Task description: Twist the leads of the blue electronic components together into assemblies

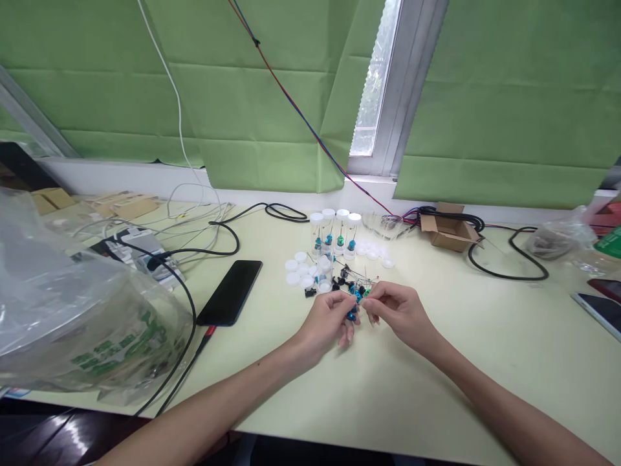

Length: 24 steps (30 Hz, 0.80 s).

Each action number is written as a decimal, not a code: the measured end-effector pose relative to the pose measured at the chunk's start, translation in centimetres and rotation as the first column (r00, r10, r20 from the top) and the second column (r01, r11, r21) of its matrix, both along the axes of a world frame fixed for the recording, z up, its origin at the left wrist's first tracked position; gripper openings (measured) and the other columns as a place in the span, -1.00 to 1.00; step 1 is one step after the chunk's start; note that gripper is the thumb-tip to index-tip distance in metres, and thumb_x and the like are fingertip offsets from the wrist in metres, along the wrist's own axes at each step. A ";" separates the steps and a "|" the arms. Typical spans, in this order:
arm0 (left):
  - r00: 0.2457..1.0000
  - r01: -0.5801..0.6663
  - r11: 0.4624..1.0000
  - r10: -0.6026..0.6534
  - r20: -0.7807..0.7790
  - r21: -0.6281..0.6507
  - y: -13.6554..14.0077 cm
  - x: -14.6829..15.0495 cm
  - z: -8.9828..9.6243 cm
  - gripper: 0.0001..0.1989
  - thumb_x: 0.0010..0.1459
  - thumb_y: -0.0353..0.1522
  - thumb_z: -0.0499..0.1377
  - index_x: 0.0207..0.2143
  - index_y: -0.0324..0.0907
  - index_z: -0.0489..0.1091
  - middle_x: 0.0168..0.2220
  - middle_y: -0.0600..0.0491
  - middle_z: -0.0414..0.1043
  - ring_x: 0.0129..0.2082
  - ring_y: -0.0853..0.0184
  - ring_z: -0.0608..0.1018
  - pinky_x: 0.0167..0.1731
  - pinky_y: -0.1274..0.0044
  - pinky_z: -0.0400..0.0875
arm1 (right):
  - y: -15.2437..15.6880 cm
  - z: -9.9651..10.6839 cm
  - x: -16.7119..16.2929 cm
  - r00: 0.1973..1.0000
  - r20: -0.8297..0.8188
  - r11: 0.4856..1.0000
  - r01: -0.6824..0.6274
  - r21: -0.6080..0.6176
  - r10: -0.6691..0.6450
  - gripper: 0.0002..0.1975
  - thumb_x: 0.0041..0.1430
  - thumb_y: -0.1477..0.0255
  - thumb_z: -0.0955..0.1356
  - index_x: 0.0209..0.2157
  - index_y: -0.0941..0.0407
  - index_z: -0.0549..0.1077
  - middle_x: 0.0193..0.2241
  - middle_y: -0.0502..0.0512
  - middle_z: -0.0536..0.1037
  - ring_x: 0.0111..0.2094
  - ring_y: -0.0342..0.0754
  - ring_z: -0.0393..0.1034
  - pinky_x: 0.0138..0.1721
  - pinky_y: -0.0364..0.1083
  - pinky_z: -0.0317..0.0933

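Observation:
My left hand (325,323) is closed in a pinch, with a small shiny blue piece (351,315) at its fingertips. Right beside it, the fingers of my right hand (400,314) press together; whatever they hold is too small to make out. Just beyond both hands lies a pile of small black (342,279), blue and green parts with thin metal stems. An open clear tube (324,275) stands at the pile's left. Behind it are several upright capped tubes (341,236), each containing a blue or green stemmed piece. White caps (292,278) lie to the left.
More small white caps (373,250) lie behind the pile. A black phone (230,292) on a cable and a large plastic bag (87,310) occupy the left. At the back right are a small cardboard box (449,230) and black cable (514,275); another phone (599,314) lies far right.

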<state>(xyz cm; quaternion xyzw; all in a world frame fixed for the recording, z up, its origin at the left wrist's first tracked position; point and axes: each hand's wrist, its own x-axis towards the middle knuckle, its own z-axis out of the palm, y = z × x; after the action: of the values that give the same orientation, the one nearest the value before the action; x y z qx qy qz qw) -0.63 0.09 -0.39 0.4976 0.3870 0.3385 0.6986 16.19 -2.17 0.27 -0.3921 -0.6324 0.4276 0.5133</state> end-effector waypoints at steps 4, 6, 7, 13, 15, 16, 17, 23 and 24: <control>1.000 0.003 1.000 -0.003 -0.013 0.001 0.0 0.1 -0.1 -0.73 0.15 -0.21 0.19 -0.45 -0.23 0.32 -0.52 0.09 0.38 -0.77 0.52 0.36 -0.84 0.67 0.09 | -0.2 0.0 -0.2 0.996 0.059 0.998 0.059 0.015 -0.060 -0.68 0.14 0.23 0.44 -0.55 0.13 0.41 -0.62 -0.04 0.39 -0.58 -0.16 0.28 -0.50 -0.13 0.20; 1.000 0.006 1.000 -0.006 -0.020 0.001 0.0 0.1 -0.1 -0.73 0.15 -0.20 0.19 -0.45 -0.23 0.32 -0.53 0.09 0.38 -0.77 0.51 0.37 -0.85 0.67 0.09 | -0.4 -0.1 -0.4 0.995 0.070 0.997 0.076 0.019 -0.077 -0.68 0.15 0.24 0.44 -0.55 0.13 0.40 -0.64 -0.05 0.39 -0.59 -0.17 0.27 -0.51 -0.15 0.19; 1.000 0.009 1.000 -0.009 -0.022 0.002 0.0 0.2 -0.2 -0.73 0.16 -0.20 0.19 -0.45 -0.22 0.32 -0.53 0.09 0.38 -0.77 0.51 0.37 -0.85 0.67 0.09 | -0.5 -0.1 -0.4 0.994 0.072 0.996 0.083 0.024 -0.084 -0.68 0.15 0.25 0.44 -0.56 0.13 0.39 -0.64 -0.05 0.38 -0.60 -0.17 0.27 -0.52 -0.15 0.19; 0.999 0.026 1.000 -0.026 -0.041 0.012 -0.1 0.2 -0.1 -0.72 0.17 -0.19 0.17 -0.45 -0.22 0.31 -0.52 0.08 0.40 -0.77 0.52 0.36 -0.84 0.67 0.10 | -0.6 -0.2 -0.5 0.990 0.087 0.993 0.103 0.056 -0.107 -0.67 0.18 0.28 0.42 -0.57 0.13 0.36 -0.67 -0.06 0.39 -0.62 -0.19 0.27 -0.53 -0.17 0.19; 0.999 0.026 1.000 -0.025 -0.040 0.015 -0.1 0.2 -0.1 -0.71 0.17 -0.18 0.17 -0.44 -0.22 0.32 -0.51 0.08 0.41 -0.76 0.52 0.37 -0.84 0.68 0.10 | -0.6 -0.2 -0.5 0.991 0.081 0.993 0.102 0.058 -0.107 -0.68 0.19 0.29 0.42 -0.57 0.13 0.36 -0.66 -0.06 0.39 -0.62 -0.19 0.28 -0.53 -0.17 0.20; 0.999 0.024 1.000 -0.024 -0.038 0.017 -0.1 0.2 0.0 -0.71 0.17 -0.17 0.17 -0.44 -0.22 0.32 -0.51 0.08 0.41 -0.76 0.52 0.37 -0.84 0.68 0.10 | -0.5 -0.2 -0.5 0.992 0.075 0.993 0.102 0.058 -0.106 -0.69 0.19 0.30 0.42 -0.56 0.13 0.37 -0.66 -0.07 0.38 -0.62 -0.19 0.28 -0.53 -0.17 0.20; 0.999 0.023 1.000 -0.023 -0.036 0.017 -0.1 0.2 0.0 -0.70 0.17 -0.17 0.17 -0.44 -0.23 0.32 -0.51 0.08 0.41 -0.76 0.53 0.36 -0.84 0.68 0.10 | -0.5 -0.3 -0.5 0.992 0.067 0.993 0.101 0.059 -0.105 -0.70 0.18 0.31 0.42 -0.55 0.13 0.37 -0.66 -0.07 0.38 -0.62 -0.19 0.28 -0.53 -0.18 0.20; 1.000 0.019 1.000 -0.019 -0.005 0.012 -0.1 0.1 0.4 -0.70 0.14 -0.17 0.20 -0.45 -0.23 0.33 -0.51 0.09 0.39 -0.76 0.53 0.36 -0.83 0.67 0.10 | -0.4 -0.1 -0.4 0.996 0.052 0.995 0.067 0.078 -0.071 -0.80 0.23 0.36 0.38 -0.45 0.14 0.46 -0.62 -0.06 0.40 -0.61 -0.20 0.29 -0.53 -0.17 0.22; 1.000 0.021 1.000 -0.021 0.002 0.011 -0.1 0.1 0.4 -0.69 0.13 -0.15 0.21 -0.45 -0.23 0.33 -0.52 0.09 0.39 -0.76 0.53 0.36 -0.83 0.67 0.10 | -0.4 0.0 -0.4 0.997 0.055 0.995 0.054 0.085 -0.059 -0.82 0.25 0.37 0.37 -0.42 0.14 0.47 -0.61 -0.05 0.40 -0.60 -0.19 0.30 -0.52 -0.17 0.22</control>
<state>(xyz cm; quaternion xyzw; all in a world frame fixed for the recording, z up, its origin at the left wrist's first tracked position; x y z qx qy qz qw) -0.57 -0.04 0.00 0.5049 0.3791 0.3337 0.7000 15.81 -2.58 0.31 -0.4002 -0.6527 0.3748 0.5228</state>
